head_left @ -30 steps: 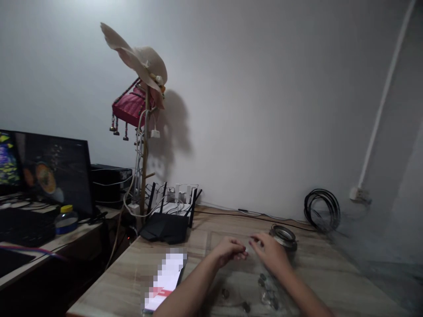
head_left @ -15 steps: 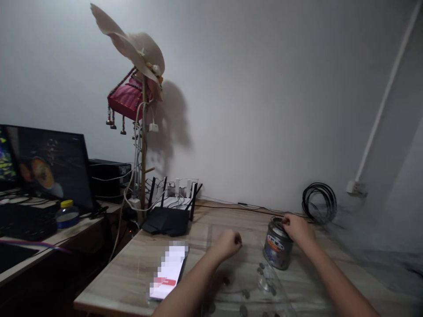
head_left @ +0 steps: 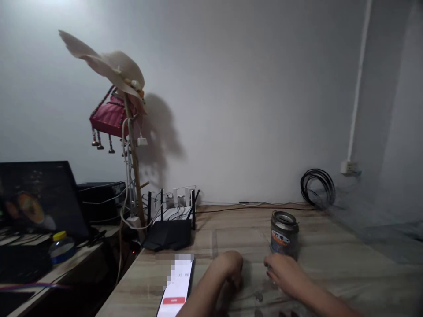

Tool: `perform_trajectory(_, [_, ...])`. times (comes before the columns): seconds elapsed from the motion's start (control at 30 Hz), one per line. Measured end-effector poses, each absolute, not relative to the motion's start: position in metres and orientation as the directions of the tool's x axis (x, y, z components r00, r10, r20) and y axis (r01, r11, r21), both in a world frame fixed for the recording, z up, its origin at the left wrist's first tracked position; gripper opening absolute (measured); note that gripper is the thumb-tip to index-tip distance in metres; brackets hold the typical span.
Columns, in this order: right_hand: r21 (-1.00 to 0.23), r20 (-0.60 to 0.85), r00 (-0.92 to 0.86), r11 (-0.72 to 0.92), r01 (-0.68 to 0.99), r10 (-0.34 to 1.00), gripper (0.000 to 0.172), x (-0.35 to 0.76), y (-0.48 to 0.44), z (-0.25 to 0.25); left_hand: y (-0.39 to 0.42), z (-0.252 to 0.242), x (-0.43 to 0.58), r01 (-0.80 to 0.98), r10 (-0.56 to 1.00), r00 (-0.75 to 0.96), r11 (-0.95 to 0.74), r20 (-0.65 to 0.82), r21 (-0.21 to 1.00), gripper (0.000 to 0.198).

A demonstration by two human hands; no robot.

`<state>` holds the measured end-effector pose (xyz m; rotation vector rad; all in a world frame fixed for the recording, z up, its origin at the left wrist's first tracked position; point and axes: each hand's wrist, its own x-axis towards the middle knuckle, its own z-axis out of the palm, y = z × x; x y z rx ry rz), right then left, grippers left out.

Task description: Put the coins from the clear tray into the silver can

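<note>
My left hand (head_left: pixel 230 267) reaches down to the tabletop, its fingers bent and pressed together; whatever they pinch is hidden. My right hand (head_left: pixel 280 272) hovers in front of the can, with its fingers loosely curved and a gap between the tips. Nothing shows in it. A grey metal can (head_left: pixel 284 235) with a printed label and a ringed top stands upright just behind that hand, which covers its lower front. Small round grey pieces like coins (head_left: pixel 258 296) lie near the front, between and below my hands, partly cut off by the frame.
A lit phone (head_left: pixel 176 286) lies left of my left forearm. Behind it stands a black router (head_left: pixel 168 233) with antennas. Coiled black cable (head_left: pixel 317 188) leans at the back right. A clear sheet or tray edge (head_left: pixel 214 242) shows on the wooden table (head_left: pixel 231 215).
My right hand has left the can's top and come down toward the front left. My left hand has lowered, fingers turned down. The camera view has shifted.
</note>
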<state>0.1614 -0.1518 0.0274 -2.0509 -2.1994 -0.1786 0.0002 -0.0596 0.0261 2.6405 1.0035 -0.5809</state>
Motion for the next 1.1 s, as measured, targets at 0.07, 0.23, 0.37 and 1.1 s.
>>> perform_trajectory(0.07, [-0.063, 0.137, -0.073, 0.082, 0.995, 0.988, 0.021, 0.154, -0.156, 0.011, -0.067, 0.026, 0.003, 0.659, 0.604, 0.703, -0.751, -0.376, 0.025, 0.012])
perform_trajectory(0.23, [-0.300, 0.043, -0.220, 0.223, 0.928, 0.975, 0.030, 0.146, -0.158, 0.004, -0.076, 0.031, 0.000, 0.642, 0.617, 0.735, -0.767, -0.282, -0.007, 0.029])
perform_trajectory(0.37, [-0.400, -0.009, -0.230, 0.208, 0.893, 0.973, 0.022, 0.139, -0.158, -0.006, -0.077, 0.032, -0.002, 0.652, 0.627, 0.737, -0.758, -0.255, 0.022, 0.034])
perform_trajectory(1.1, [-0.301, 0.482, 0.460, -0.352, 0.886, 0.746, 0.018, 0.246, -0.097, 0.099, -0.051, 0.024, -0.014, 0.764, 0.752, 0.645, -0.626, -0.135, 0.159, 0.036])
